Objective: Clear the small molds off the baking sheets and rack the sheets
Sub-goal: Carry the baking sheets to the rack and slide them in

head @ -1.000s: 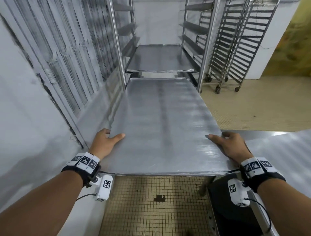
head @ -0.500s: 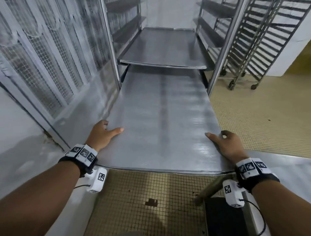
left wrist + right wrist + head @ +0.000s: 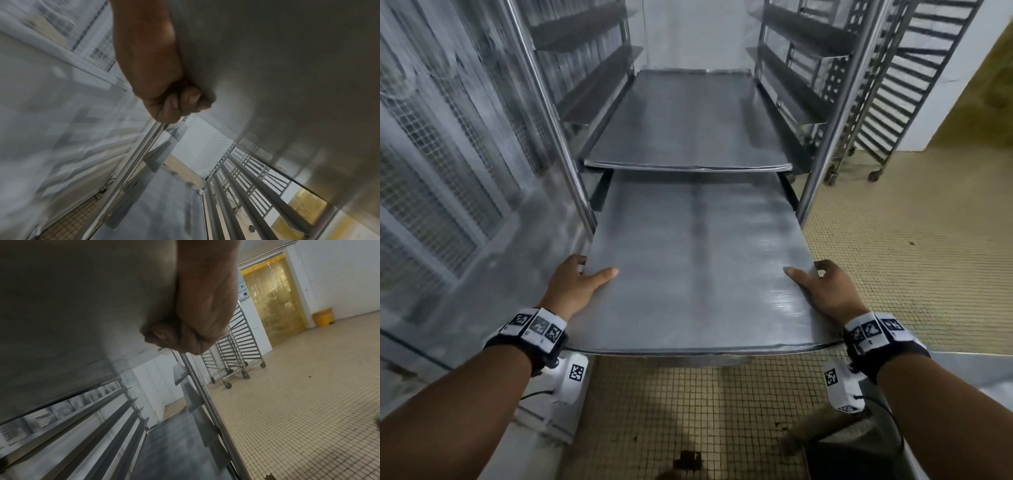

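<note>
Two hands on one baking sheet (image 3: 695, 260), one at each long side near the close end. Left hand (image 3: 573, 286) clamped on the left edge: thumb flat on the top face, fingers (image 3: 183, 104) curled under the sheet, as seen in the left wrist view. Right hand (image 3: 825, 291) clamped likewise on the right edge: thumb on top, fingers (image 3: 164, 335) curled beneath.

Sheet held roughly level, bare of molds, long axis running straight away from the person and pointing into the rack (image 3: 544, 102). Far end already between the rack's uprights and lying under a second sheet (image 3: 688, 126); near end projecting well out over the tiled floor (image 3: 688, 411). Contact between far end and side runners not determinable, being hidden by the sheet above.

Second sheet seated fully in the rack on the level just above, same orientation, also bare. Angled runners (image 3: 585, 24) visible at further levels above on both sides.

More wheeled racks (image 3: 887, 102) standing to the right, well apart, without sheets. Mesh-panelled wall (image 3: 441, 171) close on the left. Yellow strip curtain (image 3: 271, 301) and yellow bin (image 3: 322, 317) at the far right of the room.
</note>
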{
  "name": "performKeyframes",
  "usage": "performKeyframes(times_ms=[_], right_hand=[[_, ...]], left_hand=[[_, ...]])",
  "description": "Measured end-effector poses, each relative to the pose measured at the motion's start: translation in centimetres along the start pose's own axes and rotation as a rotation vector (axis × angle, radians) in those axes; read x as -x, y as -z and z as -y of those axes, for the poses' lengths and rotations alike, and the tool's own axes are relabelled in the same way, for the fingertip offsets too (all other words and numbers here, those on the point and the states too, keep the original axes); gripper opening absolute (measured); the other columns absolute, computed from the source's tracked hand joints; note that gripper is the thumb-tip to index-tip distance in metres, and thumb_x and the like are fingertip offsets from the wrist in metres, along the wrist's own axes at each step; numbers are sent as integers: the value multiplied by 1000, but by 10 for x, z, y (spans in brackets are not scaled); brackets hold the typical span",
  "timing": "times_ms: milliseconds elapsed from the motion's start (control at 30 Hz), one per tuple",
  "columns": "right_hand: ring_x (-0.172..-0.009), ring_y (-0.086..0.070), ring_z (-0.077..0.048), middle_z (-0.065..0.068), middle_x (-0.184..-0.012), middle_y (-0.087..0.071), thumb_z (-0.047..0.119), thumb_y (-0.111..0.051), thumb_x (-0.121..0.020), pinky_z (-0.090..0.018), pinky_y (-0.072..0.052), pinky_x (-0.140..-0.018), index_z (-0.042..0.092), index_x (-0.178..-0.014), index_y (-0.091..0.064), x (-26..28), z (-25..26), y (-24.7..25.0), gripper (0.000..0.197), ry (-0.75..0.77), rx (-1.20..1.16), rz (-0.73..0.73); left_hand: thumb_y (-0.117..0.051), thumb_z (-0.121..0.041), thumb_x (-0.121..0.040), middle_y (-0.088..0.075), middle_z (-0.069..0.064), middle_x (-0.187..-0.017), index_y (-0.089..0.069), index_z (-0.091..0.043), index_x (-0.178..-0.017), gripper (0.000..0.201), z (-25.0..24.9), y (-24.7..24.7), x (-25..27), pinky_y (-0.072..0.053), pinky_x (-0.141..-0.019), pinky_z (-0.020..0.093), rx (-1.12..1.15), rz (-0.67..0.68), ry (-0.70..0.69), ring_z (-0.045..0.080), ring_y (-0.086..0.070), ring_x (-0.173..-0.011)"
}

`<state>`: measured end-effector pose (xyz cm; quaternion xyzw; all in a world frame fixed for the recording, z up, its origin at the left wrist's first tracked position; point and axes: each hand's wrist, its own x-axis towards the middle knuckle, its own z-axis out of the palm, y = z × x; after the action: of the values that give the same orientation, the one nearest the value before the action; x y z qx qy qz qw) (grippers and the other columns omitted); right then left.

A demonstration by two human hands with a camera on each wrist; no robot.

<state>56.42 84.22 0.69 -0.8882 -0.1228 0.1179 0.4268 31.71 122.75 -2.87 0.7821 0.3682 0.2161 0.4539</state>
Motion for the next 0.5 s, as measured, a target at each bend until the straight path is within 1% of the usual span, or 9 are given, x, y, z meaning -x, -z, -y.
performKeyframes(times_ms=[100,167,200,233,333,367,433,467,500], right_hand=[[-76,-60,-8,-1,-94,-69,58,-76,-78,-25,-41,-59,12,-105,-62,-29,9,-8,55,8,17,-26],[-76,-62,-11,-3,-96,-70,58,-76,-77,-25,-42,-58,10,-106,-63,-49,14,-11,58,5,14,-25],[-77,-62,-12,-3,-97,-70,58,-76,-77,-26,-44,-59,9,-109,-63,-58,16,-12,60,-1,6,-23],[-79,-63,-15,-3,-99,-69,59,-75,-77,-29,-47,-63,9,-111,-62,-66,19,-13,62,-5,13,-18],[-91,-66,-24,-5,-105,-69,65,-74,-74,-40,-54,-83,10,-118,-61,-86,24,-18,72,-16,40,-16],[-93,-66,-26,-6,-107,-69,67,-74,-73,-42,-55,-86,10,-119,-62,-92,24,-19,74,-18,39,-15],[-95,-67,-26,-6,-109,-70,71,-72,-70,-42,-55,-87,11,-119,-63,-100,25,-20,79,-11,43,-13],[-96,-67,-26,-5,-110,-71,73,-71,-69,-41,-54,-87,11,-120,-63,-103,25,-20,81,-6,53,-12],[-97,-67,-26,-5,-112,-71,74,-70,-71,-40,-54,-87,12,-121,-63,-105,25,-20,80,-3,66,-6]], left_hand=[[-89,-44,-69,-77,3,-91,-72,-11,-99,48,-7,-4,-35,-61,-77,40,-9,31,2,19,-74,-81],[-88,-52,-66,-77,2,-89,-71,-10,-98,55,-12,-6,-55,-62,-77,42,-7,31,-1,19,-75,-80],[-87,-58,-63,-78,1,-88,-73,-11,-97,59,-12,-6,-65,-62,-76,43,-9,45,-9,17,-75,-78],[-85,-60,-63,-78,1,-86,-74,-12,-95,59,-13,-6,-75,-62,-76,44,-12,61,-15,16,-76,-77],[-85,-44,-75,-79,-4,-86,-79,-18,-92,32,-20,-8,-92,-62,-80,45,-9,88,-58,14,-76,-80],[-85,-41,-77,-79,-5,-86,-79,-20,-91,25,-22,-10,-96,-62,-81,44,-9,85,-69,13,-76,-80],[-85,-39,-77,-78,-8,-84,-78,-28,-85,15,-21,-14,-103,-61,-81,40,-2,74,-74,11,-75,-79],[-85,-40,-76,-78,-9,-82,-77,-32,-83,13,-22,-15,-103,-61,-80,38,1,68,-71,11,-75,-78],[-85,-43,-76,-78,-9,-82,-76,-32,-83,16,-22,-15,-105,-60,-80,37,-12,64,-69,11,-74,-78]])
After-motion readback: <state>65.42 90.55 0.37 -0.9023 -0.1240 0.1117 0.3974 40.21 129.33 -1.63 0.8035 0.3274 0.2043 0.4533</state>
